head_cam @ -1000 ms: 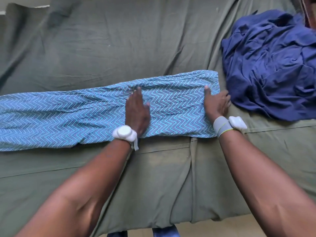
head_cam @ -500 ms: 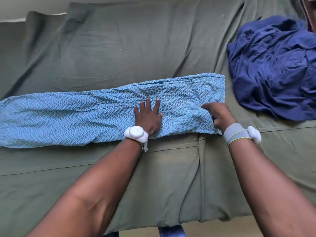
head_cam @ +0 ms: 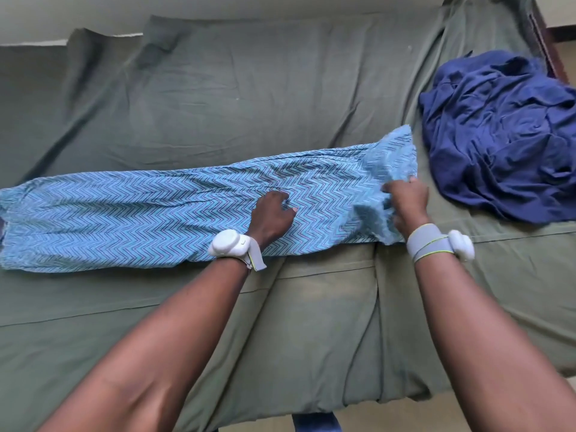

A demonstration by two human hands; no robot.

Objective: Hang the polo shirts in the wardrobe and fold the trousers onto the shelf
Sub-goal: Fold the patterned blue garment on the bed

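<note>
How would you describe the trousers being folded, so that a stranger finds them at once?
On the green-covered sofa, the trousers lie in a long strip under both hands. Only they have a light blue zigzag pattern; the crumpled garment beside them is plain navy.

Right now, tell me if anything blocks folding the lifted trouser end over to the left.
Nothing visible does. The right hand grips the raised end of the trousers; only the left hand rests on them, mid-length.

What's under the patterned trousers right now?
The green sofa cover lies under the patterned trousers. Whatever else lies beneath them is covered; the left hand rests on top.
</note>
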